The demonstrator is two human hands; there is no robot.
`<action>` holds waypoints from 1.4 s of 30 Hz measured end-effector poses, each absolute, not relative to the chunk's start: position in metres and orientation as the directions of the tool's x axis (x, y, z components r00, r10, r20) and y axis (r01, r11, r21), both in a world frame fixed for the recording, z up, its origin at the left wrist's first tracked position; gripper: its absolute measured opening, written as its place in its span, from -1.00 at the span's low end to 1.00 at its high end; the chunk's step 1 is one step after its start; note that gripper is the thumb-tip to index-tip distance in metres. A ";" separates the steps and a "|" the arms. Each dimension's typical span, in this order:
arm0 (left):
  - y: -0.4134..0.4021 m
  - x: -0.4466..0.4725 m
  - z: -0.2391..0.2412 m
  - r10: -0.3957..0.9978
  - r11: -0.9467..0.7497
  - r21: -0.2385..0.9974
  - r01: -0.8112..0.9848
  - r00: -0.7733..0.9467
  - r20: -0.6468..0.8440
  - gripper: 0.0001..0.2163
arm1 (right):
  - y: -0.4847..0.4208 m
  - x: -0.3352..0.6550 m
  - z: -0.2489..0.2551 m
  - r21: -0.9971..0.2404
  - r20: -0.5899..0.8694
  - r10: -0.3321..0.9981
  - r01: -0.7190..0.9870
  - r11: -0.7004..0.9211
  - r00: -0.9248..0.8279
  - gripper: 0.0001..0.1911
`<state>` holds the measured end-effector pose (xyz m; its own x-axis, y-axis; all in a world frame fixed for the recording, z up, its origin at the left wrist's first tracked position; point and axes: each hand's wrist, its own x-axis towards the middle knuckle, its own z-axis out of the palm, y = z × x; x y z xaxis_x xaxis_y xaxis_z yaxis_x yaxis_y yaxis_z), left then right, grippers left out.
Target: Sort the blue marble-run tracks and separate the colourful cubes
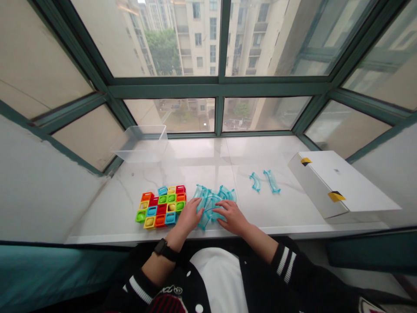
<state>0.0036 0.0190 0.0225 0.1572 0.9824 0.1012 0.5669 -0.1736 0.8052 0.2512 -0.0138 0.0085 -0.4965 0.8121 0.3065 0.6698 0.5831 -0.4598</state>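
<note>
A loose pile of clear blue curved track pieces [211,201] lies on the white marble sill in front of me. At the pile's left side, my left hand [189,214] touches the pieces, its thumb apart from the fingers. My right hand [233,216] reaches over the pile from the right with its fingers spread, fingertips on the pieces. Neither hand shows a firm grip, and the palms hide part of the pile. Two more track pieces, a short curved one [256,182] and a longer one [272,182], lie apart to the right.
Left of my left hand sit several coloured blocks [162,209] in red, yellow, green, blue and orange, laid close together. A clear plastic bin [143,145] stands at the back left. On the right is a white box [345,184] with yellow-and-black tabs. Green-framed windows [218,90] close off the back.
</note>
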 end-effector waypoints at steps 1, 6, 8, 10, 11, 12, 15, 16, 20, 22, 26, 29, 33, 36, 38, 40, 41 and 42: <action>0.018 0.003 0.022 0.980 -0.183 0.794 0.579 0.172 0.100 -0.67 | -0.014 0.250 0.008 -0.455 0.296 0.813 0.674 0.582 -0.502 -0.54; 0.011 -0.001 0.021 0.967 -0.229 0.771 0.594 0.228 0.112 -0.58 | -0.015 0.248 0.006 -0.444 0.250 0.818 0.690 0.572 -0.517 -0.54; 0.009 -0.003 0.021 0.966 -0.232 0.797 0.558 0.227 0.122 -0.57 | -0.015 0.248 0.006 -0.448 0.244 0.824 0.694 0.564 -0.512 -0.55; 0.007 -0.006 0.021 0.972 -0.208 0.838 0.505 0.206 0.118 -0.57 | -0.016 0.249 0.007 -0.450 0.243 0.827 0.696 0.560 -0.508 -0.56; 0.006 -0.007 0.021 0.975 -0.193 0.859 0.475 0.190 0.114 -0.56 | -0.016 0.249 0.007 -0.450 0.244 0.826 0.696 0.560 -0.508 -0.57; 0.005 -0.008 0.022 0.979 -0.177 0.877 0.446 0.172 0.110 -0.56 | -0.016 0.249 0.007 -0.449 0.245 0.826 0.695 0.561 -0.508 -0.57; 0.004 -0.011 0.024 0.986 -0.153 0.913 0.379 0.120 0.115 -0.57 | -0.016 0.249 0.008 -0.448 0.245 0.824 0.694 0.563 -0.511 -0.59; 0.004 -0.012 0.024 0.987 -0.150 0.918 0.368 0.107 0.119 -0.57 | -0.016 0.249 0.009 -0.448 0.245 0.826 0.696 0.561 -0.508 -0.60; 0.003 -0.015 0.022 0.989 -0.141 0.923 0.359 0.082 0.119 -0.59 | -0.016 0.248 0.009 -0.449 0.240 0.832 0.702 0.552 -0.500 -0.61; 0.003 -0.015 0.020 0.989 -0.143 0.920 0.365 0.080 0.122 -0.60 | -0.016 0.248 0.009 -0.453 0.239 0.832 0.700 0.552 -0.501 -0.60; 0.002 -0.013 0.015 0.983 -0.184 0.901 0.393 0.099 0.157 -0.57 | -0.016 0.248 0.009 -0.461 0.246 0.830 0.693 0.555 -0.501 -0.57; 0.002 -0.012 0.011 0.973 -0.228 0.871 0.435 0.128 0.190 -0.52 | -0.017 0.247 0.012 -0.465 0.235 0.837 0.699 0.543 -0.494 -0.59; 0.002 -0.013 0.005 0.966 -0.258 0.825 0.503 0.143 0.215 -0.42 | -0.017 0.246 0.014 -0.469 0.216 0.844 0.707 0.530 -0.490 -0.61; 0.003 -0.015 0.001 0.963 -0.269 0.804 0.531 0.157 0.219 -0.38 | -0.017 0.247 0.013 -0.467 0.219 0.843 0.706 0.533 -0.491 -0.60; 0.003 -0.016 0.000 0.960 -0.280 0.793 0.541 0.175 0.220 -0.37 | -0.017 0.247 0.012 -0.460 0.225 0.842 0.708 0.535 -0.490 -0.60; 0.002 -0.016 0.001 0.958 -0.285 0.785 0.551 0.186 0.217 -0.36 | -0.017 0.246 0.012 -0.453 0.228 0.841 0.711 0.538 -0.491 -0.59; 0.001 -0.016 0.001 0.959 -0.281 0.781 0.558 0.188 0.211 -0.35 | -0.017 0.246 0.012 -0.451 0.228 0.841 0.712 0.538 -0.490 -0.59; 0.001 -0.015 0.002 0.961 -0.275 0.777 0.566 0.191 0.201 -0.35 | -0.017 0.246 0.012 -0.450 0.227 0.841 0.713 0.538 -0.491 -0.59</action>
